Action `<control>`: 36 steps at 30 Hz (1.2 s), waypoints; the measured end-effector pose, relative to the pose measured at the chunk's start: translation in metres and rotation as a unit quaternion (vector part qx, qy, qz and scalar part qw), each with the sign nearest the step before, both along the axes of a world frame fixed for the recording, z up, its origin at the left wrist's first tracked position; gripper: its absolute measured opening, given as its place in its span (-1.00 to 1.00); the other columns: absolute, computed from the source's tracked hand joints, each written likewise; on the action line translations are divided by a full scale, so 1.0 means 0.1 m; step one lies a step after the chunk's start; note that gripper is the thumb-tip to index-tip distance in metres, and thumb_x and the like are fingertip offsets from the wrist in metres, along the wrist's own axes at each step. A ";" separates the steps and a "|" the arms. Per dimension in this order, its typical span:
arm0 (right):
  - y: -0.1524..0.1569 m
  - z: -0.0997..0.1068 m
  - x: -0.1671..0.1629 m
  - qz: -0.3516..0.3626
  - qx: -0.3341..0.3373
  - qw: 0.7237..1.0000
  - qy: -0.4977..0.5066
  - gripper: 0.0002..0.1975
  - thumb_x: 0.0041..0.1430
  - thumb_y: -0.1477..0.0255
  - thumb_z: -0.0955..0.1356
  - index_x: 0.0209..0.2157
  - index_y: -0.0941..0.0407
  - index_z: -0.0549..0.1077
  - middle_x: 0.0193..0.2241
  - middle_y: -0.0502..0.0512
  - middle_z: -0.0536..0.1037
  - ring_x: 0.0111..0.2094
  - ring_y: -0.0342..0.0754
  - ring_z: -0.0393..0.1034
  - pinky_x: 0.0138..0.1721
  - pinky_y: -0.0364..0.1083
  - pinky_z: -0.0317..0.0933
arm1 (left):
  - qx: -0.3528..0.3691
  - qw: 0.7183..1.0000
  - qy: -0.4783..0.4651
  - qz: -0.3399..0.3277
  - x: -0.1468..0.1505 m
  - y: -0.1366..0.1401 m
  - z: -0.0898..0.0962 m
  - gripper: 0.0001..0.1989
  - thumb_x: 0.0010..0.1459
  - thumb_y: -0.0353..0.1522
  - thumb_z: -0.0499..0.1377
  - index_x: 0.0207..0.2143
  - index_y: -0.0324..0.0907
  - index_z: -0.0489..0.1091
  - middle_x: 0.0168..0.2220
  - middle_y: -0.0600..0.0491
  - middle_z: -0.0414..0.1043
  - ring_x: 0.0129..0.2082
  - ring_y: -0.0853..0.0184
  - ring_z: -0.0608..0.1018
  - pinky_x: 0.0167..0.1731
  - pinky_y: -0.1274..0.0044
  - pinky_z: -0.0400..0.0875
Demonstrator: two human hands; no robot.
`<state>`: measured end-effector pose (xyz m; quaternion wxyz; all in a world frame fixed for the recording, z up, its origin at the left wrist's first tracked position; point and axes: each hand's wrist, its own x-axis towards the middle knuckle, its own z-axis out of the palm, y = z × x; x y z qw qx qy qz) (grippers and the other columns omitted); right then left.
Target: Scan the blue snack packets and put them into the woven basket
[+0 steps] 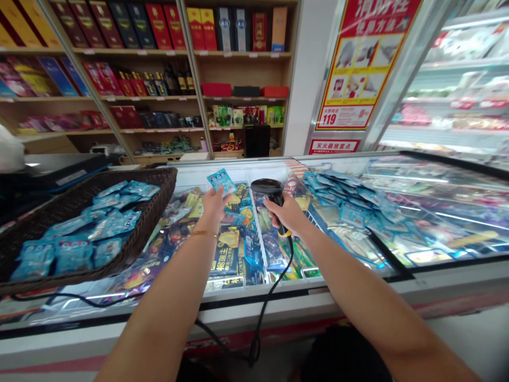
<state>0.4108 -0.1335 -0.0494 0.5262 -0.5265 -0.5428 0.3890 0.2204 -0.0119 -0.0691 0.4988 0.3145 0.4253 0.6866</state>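
Over the glass-topped freezer, my left hand (214, 203) grips a small blue packet (221, 181) by its lower edge, its printed face turned up. A black corded barcode scanner (267, 187) is in my right hand (289, 213), fingers wrapped round its handle, its wide head pointing away from me and slightly left. The packet and the scanner head are a short gap apart. To the left, a dark brown wicker basket (169, 185) holds several similar blue packets (115, 223). On the right, a heaped pile of blue packets (350, 199) lies on the glass lid.
The scanner's black cable (274, 286) hangs over the front edge of the chest freezer (286, 306). Bagged frozen goods (228, 254) show inside. Shelves (242, 53) with boxes and bottles stand behind, beside a red fire-safety poster (358, 63). A refrigerated display (457, 95) is at right.
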 end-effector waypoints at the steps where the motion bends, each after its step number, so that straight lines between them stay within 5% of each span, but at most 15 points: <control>1: 0.00 0.00 0.00 -0.002 -0.001 1.000 -0.006 -0.69 0.11 0.23 0.45 -0.31 0.07 0.29 -0.65 -0.15 0.41 -0.77 -0.19 0.30 -0.75 -0.20 0.17 | 0.008 1.000 0.011 -0.008 -0.02 0.01 -0.02 -0.74 -0.02 -0.36 0.42 -0.46 -0.21 0.37 -0.42 0.09 0.44 -0.28 0.37 0.59 -0.07 0.39 0.58; 27: -0.09 0.00 -0.08 0.028 0.007 0.994 -0.103 -0.79 0.20 0.28 0.39 -0.31 0.10 0.33 -0.65 -0.10 0.41 -0.73 -0.15 0.34 -0.67 -0.17 0.27 | 0.042 0.997 0.031 -0.061 0.03 -0.02 -0.01 -0.58 -0.06 -0.12 0.44 -0.50 -0.23 0.36 -0.51 0.11 0.33 -0.32 0.37 0.53 -0.06 0.37 0.57; 36: -0.05 0.01 -0.08 0.033 -0.004 0.998 -0.060 -0.81 0.19 0.33 0.40 -0.32 0.10 0.32 -0.65 -0.13 0.39 -0.76 -0.18 0.31 -0.70 -0.19 0.21 | 0.014 0.998 -0.005 -0.062 0.04 -0.04 0.00 -0.71 0.03 -0.31 0.41 -0.47 -0.21 0.33 -0.44 0.08 0.38 -0.26 0.33 0.52 -0.05 0.33 0.56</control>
